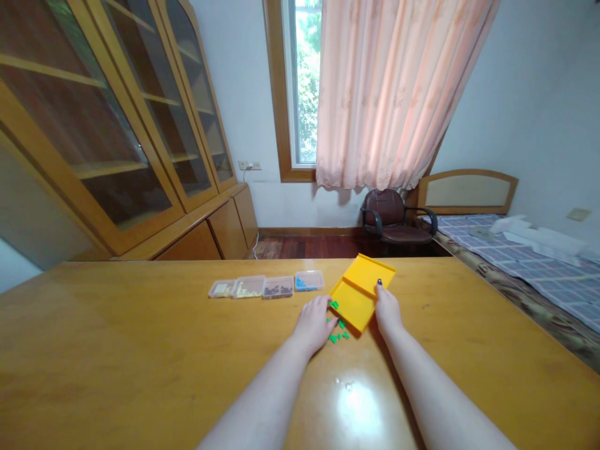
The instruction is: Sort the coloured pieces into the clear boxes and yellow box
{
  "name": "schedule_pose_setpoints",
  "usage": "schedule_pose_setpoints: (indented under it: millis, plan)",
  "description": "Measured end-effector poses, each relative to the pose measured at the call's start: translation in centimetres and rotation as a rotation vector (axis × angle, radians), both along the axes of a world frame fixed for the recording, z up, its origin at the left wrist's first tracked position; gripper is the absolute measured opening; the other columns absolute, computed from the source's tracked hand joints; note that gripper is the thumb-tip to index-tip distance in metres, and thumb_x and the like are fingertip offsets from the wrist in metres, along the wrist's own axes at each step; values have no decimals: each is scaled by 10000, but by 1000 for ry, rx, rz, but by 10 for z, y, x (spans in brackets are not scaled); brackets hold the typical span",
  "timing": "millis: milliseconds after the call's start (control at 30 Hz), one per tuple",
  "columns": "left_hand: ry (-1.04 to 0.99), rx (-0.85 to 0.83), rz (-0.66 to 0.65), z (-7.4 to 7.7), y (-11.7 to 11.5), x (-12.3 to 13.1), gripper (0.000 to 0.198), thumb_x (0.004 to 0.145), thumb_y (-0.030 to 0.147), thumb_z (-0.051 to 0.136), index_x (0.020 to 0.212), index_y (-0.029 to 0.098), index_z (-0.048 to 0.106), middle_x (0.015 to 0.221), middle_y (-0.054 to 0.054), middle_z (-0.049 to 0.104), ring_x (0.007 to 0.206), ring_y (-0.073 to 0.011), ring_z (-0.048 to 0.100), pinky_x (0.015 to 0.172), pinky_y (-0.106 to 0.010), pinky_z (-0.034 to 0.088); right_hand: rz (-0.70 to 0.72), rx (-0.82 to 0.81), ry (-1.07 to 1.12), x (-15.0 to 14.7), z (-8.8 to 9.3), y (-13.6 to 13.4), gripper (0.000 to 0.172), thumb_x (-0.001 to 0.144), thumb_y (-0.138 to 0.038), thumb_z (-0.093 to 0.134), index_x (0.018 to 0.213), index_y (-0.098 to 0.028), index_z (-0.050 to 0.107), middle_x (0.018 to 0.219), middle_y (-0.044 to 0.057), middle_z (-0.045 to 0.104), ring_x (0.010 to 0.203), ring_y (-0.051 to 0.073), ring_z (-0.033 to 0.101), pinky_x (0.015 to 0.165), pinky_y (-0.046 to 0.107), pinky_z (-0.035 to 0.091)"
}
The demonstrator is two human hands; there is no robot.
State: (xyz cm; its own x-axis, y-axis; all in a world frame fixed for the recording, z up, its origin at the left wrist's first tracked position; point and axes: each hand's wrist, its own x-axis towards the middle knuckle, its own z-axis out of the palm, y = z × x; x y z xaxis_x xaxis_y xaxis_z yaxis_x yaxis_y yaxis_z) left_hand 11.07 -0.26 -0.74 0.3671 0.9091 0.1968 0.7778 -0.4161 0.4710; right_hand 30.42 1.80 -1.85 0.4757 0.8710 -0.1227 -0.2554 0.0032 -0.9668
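Observation:
My right hand (388,309) grips the right edge of a yellow two-part tray (370,272), thumb on top. The tray is tilted, its lower left corner near the table. Beside that corner lie several small green plastic pieces (340,337), a few of them at the tray's edge. My left hand (315,324) rests among these pieces, its fingers curved around them and partly hidden. Whether it pinches any piece, I cannot make out.
A row of clear plastic boxes stands further back: one with blue pieces (308,281), one with dark pieces (278,287), and two with pale pieces (248,287). They sit on the wooden table (140,350). Beyond its far edge is an office chair (391,215).

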Motion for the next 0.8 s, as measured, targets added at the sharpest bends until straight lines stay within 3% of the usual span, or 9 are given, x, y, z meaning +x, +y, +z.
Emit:
schedule_pose_setpoints:
  millis: [67, 200, 400, 667, 800]
  plan:
    - [-7, 2, 12, 0, 0, -1, 305, 748, 322, 556, 1015, 202, 472, 1000, -37, 547, 940, -176, 500, 829, -302, 361, -21, -2, -2, 1, 0, 0, 413, 688, -509, 543, 836, -131, 617, 852, 95, 690, 760, 231, 650, 613, 296, 520]
    - [42, 9, -96, 2, -3, -2, 214, 717, 363, 592, 859, 210, 545, 908, -17, 570, 894, -180, 503, 799, -301, 368, -55, -11, -25, 2, -1, 1, 443, 681, -520, 543, 852, -120, 622, 833, 92, 692, 740, 224, 649, 602, 285, 513]
    - [89, -20, -166, 2, -2, -1, 107, 748, 297, 566, 824, 225, 588, 906, -12, 595, 877, -168, 511, 774, -282, 373, -38, -7, -12, 2, -3, 2, 436, 675, -520, 551, 853, -128, 624, 803, 84, 696, 709, 218, 649, 578, 276, 507]
    - [142, -70, -139, 5, -1, 1, 84, 775, 242, 517, 785, 202, 590, 858, -29, 611, 837, -164, 538, 742, -268, 387, -64, -52, -51, -1, 7, -2, 371, 698, -482, 531, 791, -136, 626, 758, 86, 697, 721, 223, 649, 569, 268, 503]
    - [154, -39, -40, 5, -2, -1, 146, 735, 314, 566, 819, 194, 563, 876, -37, 599, 838, -182, 541, 711, -273, 393, -49, -36, -32, 0, 5, -1, 360, 702, -469, 530, 805, -137, 625, 802, 89, 697, 737, 221, 651, 586, 268, 507]
